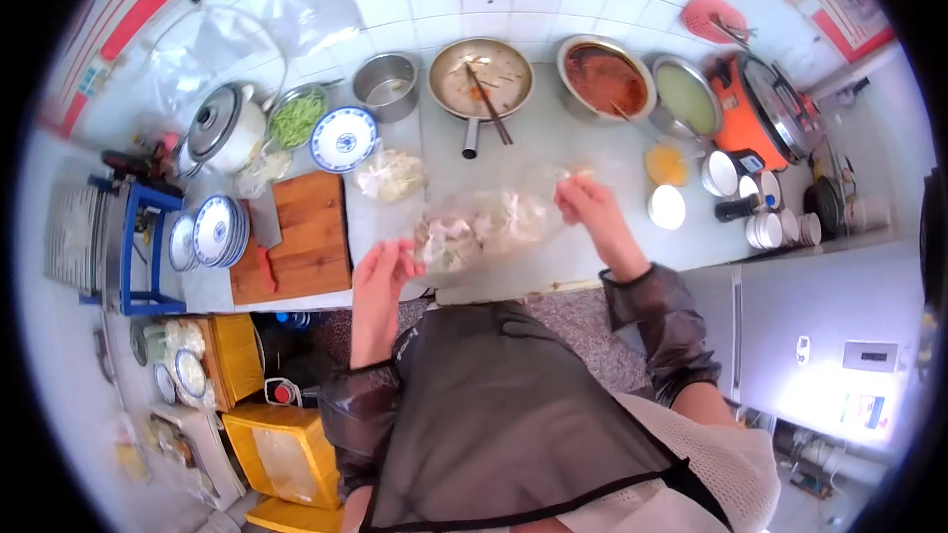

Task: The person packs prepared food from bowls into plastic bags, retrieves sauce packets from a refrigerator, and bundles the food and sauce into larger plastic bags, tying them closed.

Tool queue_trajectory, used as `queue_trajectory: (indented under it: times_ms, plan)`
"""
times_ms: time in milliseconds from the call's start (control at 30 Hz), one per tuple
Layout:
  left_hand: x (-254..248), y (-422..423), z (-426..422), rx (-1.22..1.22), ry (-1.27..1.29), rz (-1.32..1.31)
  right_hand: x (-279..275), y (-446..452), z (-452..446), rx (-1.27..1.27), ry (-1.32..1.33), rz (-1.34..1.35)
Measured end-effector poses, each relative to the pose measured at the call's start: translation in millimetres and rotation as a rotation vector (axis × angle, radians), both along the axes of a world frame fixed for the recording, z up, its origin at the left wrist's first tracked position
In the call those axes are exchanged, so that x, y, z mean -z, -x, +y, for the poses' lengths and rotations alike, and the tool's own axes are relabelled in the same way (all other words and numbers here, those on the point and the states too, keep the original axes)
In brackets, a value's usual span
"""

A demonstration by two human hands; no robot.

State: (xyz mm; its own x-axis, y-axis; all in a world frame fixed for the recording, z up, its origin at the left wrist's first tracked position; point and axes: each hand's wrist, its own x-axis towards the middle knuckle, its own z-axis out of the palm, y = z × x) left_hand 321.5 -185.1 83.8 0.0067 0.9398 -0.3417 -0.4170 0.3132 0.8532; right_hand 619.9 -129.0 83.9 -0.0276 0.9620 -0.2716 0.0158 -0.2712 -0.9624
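Note:
A clear plastic bag [484,232] with pale and pinkish food inside is stretched between my two hands above the counter's front part. My left hand [383,271] has its fingers closed on the bag's left end. At the other end, my right hand [588,207] pinches the thin plastic. Just behind the bag lies another clear bag of pale shreds [390,176]. A frying pan [449,84] with chopsticks [487,104] resting in it stands farther back, its handle pointing toward me.
On the left are a wooden board [311,237] with a cleaver [265,222], stacked plates [219,227] and a white pot [227,128]. Toward the right stand a basin of red sauce [604,79], a bowl of pale green liquid [686,99], an orange cooker [736,114] and white bowls [667,207].

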Motion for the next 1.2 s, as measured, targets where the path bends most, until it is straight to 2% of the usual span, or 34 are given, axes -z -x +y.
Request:
queue_trajectory:
  times_ms: [67,133,200,233,300,333,367,400,433,467,533,600,633,667,700,767,800,900,967,1000,1067,1100,1133,1200]
  plan:
    - [31,-16,-8,0.042,0.072,-0.06,44,-24,-9,-0.041,-0.008,-0.068]
    - [37,-24,-4,0.074,0.138,-0.114,76,-58,-6,-0.093,-0.022,-0.132]
    - [33,-25,-3,0.03,0.105,-0.067,97,-102,4,0.379,-0.259,-0.715]
    - [32,-26,-1,0.01,0.118,-0.066,115,-115,14,0.375,-0.253,-0.718]
    - [33,-33,0,0.025,0.116,-0.036,138,-125,36,0.443,-0.542,-1.377]
    - [33,-32,-3,0.039,0.113,0.004,144,-122,38,0.432,-0.542,-1.36]
    - [32,-27,-6,0.011,0.113,0.023,134,-105,45,0.376,-0.457,-1.188]
    - [34,-22,-5,0.097,0.064,0.211,116,-84,63,0.31,-0.395,-1.012]
    - [39,-17,-2,0.176,0.023,0.397,83,-61,68,0.432,-0.573,-0.837]
    - [46,-5,4,0.142,0.03,0.413,51,-32,75,0.406,-0.583,-0.811]
    - [68,28,35,-0.037,-0.183,1.157,8,38,79,0.124,-0.564,-0.457]
    - [92,46,93,-0.252,-0.201,1.099,52,110,103,-0.325,-0.474,-0.316]
    - [113,54,125,-0.237,-0.143,1.228,87,147,120,-0.377,-0.521,-0.432]
    - [134,63,150,-0.225,-0.085,1.355,123,180,135,-0.314,-0.599,-0.538]
    - [151,65,163,-0.252,-0.105,1.351,150,205,154,-0.247,-0.685,-0.644]
    - [182,58,179,-0.225,-0.431,1.517,183,236,170,-0.294,-0.794,-0.718]
    - [199,62,185,-0.015,-0.307,1.501,197,247,171,-0.344,-0.855,-0.786]
    - [231,77,181,0.0,-0.334,1.503,228,256,170,-0.472,-0.8,-0.879]
    - [237,83,171,-0.043,-0.383,1.238,229,251,171,-0.566,-0.702,-0.833]
    - [225,81,165,-0.037,-0.374,1.234,218,249,174,-0.639,-0.627,-0.783]
    - [182,71,155,-0.175,-0.459,1.094,195,242,171,-0.615,-0.646,-0.679]
    - [171,72,152,-0.149,-0.454,1.058,180,235,167,-0.588,-0.666,-0.575]
    - [151,67,142,-0.134,-0.445,1.05,160,227,158,-0.585,-0.648,-0.58]
    - [88,50,125,-0.369,-0.499,0.976,103,199,142,-0.541,-0.583,-0.506]
